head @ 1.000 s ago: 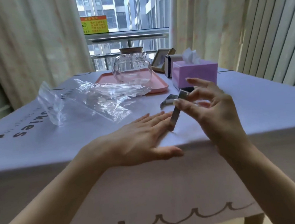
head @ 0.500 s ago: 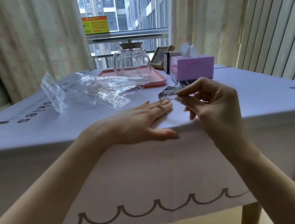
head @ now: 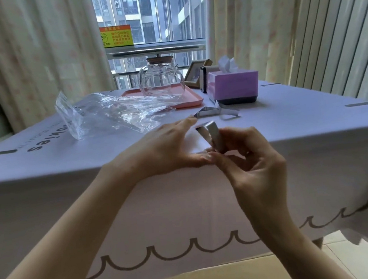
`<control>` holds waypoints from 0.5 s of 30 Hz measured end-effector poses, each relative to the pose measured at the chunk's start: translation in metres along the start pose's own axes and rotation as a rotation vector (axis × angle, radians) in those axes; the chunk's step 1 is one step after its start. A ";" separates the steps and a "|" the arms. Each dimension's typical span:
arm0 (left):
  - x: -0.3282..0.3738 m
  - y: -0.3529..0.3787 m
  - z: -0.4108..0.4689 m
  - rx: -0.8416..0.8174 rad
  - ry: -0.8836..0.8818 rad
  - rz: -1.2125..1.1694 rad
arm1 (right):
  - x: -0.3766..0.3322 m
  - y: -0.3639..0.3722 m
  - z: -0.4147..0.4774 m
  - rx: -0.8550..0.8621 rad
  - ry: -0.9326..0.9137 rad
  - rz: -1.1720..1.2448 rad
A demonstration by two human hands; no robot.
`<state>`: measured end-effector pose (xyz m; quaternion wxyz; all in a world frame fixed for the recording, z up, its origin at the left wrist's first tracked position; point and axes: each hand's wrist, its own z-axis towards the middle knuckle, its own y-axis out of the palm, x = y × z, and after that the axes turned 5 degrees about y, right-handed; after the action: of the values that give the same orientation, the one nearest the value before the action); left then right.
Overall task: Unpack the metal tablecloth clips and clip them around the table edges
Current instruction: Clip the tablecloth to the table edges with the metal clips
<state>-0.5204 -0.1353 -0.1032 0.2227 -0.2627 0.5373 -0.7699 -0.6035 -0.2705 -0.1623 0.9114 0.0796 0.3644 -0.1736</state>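
My right hand [head: 246, 155] pinches a folded metal tablecloth clip [head: 211, 135] just above the near table edge [head: 315, 134]. Its open end points away from me. My left hand [head: 163, 150] lies flat on the white tablecloth [head: 290, 118] beside the clip, fingers straight, thumb along the edge. Two more loose metal clips [head: 207, 113] [head: 229, 113] lie on the cloth further back, in front of the tissue box. The crumpled clear plastic packaging [head: 109, 113] lies at the left.
A pink tray [head: 191, 98] with a glass teapot [head: 160, 80] stands at the back centre. A purple tissue box [head: 233, 86] and a photo frame [head: 195, 73] are at the back right. Curtains and a window lie behind the table.
My right hand has turned the clip and brought it down toward the near table edge. My left hand has stayed flat on the cloth. The camera has tilted down slightly.
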 end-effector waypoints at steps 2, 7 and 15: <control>0.000 0.001 -0.002 0.057 -0.008 -0.077 | 0.004 0.000 -0.002 -0.011 -0.002 0.020; -0.003 0.001 -0.003 0.003 0.117 0.006 | 0.013 -0.003 -0.004 -0.017 -0.041 -0.027; -0.007 0.003 -0.003 0.056 0.172 -0.019 | 0.027 0.002 -0.002 -0.065 -0.109 -0.019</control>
<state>-0.5170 -0.1295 -0.1076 0.1756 -0.1945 0.5303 -0.8063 -0.5854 -0.2756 -0.1823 0.9304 0.0370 0.3203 -0.1745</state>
